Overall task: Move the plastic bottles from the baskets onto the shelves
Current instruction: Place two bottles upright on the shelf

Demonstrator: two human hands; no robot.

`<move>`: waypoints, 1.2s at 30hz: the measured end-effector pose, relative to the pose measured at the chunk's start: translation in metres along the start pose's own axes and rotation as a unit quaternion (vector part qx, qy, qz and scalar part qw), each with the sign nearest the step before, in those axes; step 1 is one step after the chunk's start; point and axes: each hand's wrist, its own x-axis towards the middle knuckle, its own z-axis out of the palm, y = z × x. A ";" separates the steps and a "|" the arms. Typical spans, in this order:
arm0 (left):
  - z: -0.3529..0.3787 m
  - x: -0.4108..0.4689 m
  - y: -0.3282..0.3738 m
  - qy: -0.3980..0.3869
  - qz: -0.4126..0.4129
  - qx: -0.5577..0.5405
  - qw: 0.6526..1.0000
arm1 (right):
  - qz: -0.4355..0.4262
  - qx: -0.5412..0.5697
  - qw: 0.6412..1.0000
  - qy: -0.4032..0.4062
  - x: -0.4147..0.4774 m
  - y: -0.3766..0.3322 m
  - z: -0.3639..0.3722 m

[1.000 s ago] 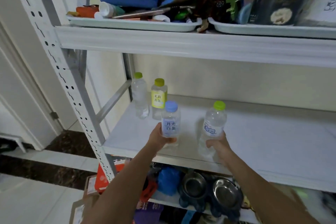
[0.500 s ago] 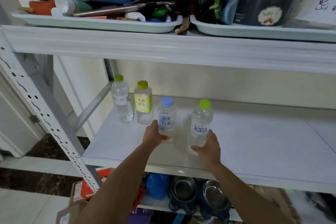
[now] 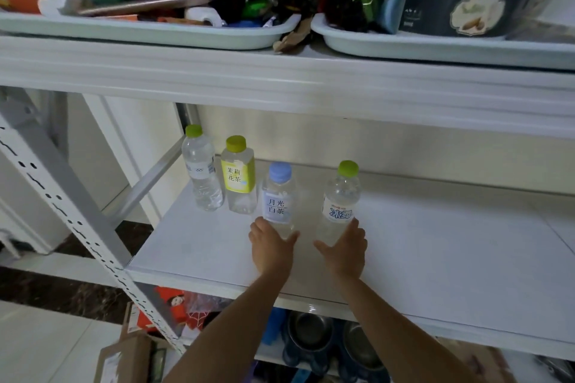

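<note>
At the white shelf (image 3: 435,258), one bottle to each grip.
Left hand (image 3: 270,246) clasps the base of the blue-capped tea bottle (image 3: 278,196); right hand (image 3: 347,249) clasps the green-capped water bottle (image 3: 340,196) nearby. Both stand upright.

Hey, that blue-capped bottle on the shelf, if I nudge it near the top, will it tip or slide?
Likely tip. The blue-capped bottle is tall on a narrow base, so a high nudge would probably topple it; the left hand grips it low. On its side, it would probably roll along the smooth white shelf.
</note>
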 end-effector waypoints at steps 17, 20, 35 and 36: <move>0.004 0.056 0.011 -0.019 -0.023 0.058 0.998 | 0.029 0.012 0.999 -0.013 0.048 -0.026 0.021; 0.008 0.060 0.007 -0.010 -0.015 0.053 0.998 | 0.027 0.014 1.000 0.002 0.050 -0.029 0.028; 0.011 0.061 -0.011 -0.021 0.028 0.018 0.999 | 0.000 0.056 0.997 -0.051 0.045 -0.006 0.039; 0.006 0.055 -0.015 -0.032 0.039 0.033 0.998 | -0.012 0.012 0.997 -0.074 0.036 0.000 0.036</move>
